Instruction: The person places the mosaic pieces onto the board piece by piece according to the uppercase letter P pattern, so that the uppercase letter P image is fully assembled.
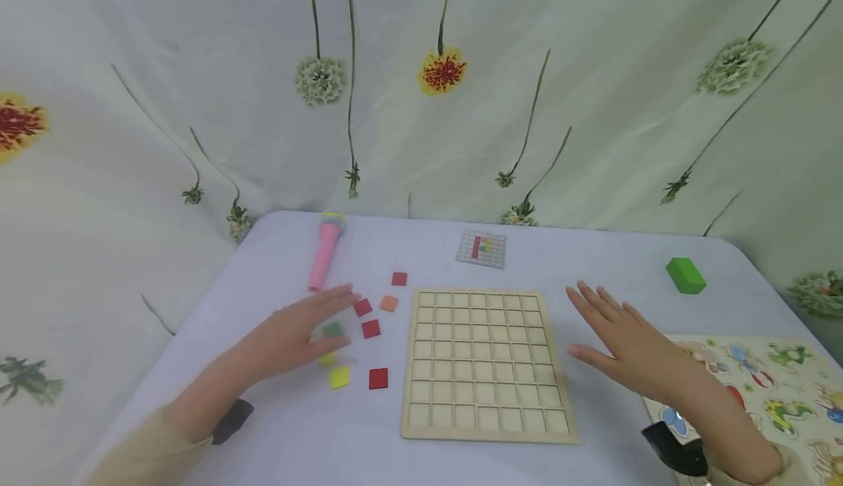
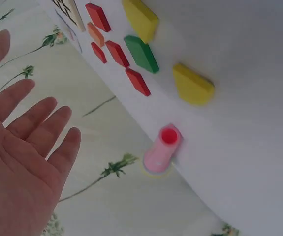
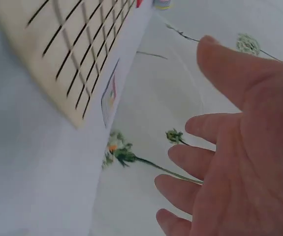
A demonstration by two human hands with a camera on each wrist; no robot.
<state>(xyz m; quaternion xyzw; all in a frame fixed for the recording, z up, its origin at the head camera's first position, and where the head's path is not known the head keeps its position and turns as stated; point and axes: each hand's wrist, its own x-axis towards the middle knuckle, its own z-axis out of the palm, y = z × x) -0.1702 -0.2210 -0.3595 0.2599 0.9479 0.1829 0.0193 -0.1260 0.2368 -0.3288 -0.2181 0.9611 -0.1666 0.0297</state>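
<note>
A wooden grid board (image 1: 487, 438) lies in the middle of the white table, its square cells bare. Left of it are scattered square tiles: several red tiles (image 1: 378, 378), an orange tile (image 1: 389, 303), a green tile (image 2: 141, 54) and yellow tiles (image 1: 339, 378). My left hand (image 1: 296, 332) hovers over the tiles with fingers extended, holding nothing, and partly covers the green tile and one yellow tile in the head view. To the right of the board my right hand (image 1: 619, 339) is held up, fingers straight and palm facing the board, also holding nothing.
Behind the board lies a small printed grid card (image 1: 481, 249) with coloured squares. A pink toy microphone (image 1: 324, 255) lies at the back left, a green block (image 1: 686, 275) at the back right. An animal puzzle board (image 1: 777, 376) sits under the right forearm. Flowered cloth (image 1: 408, 105) hangs behind.
</note>
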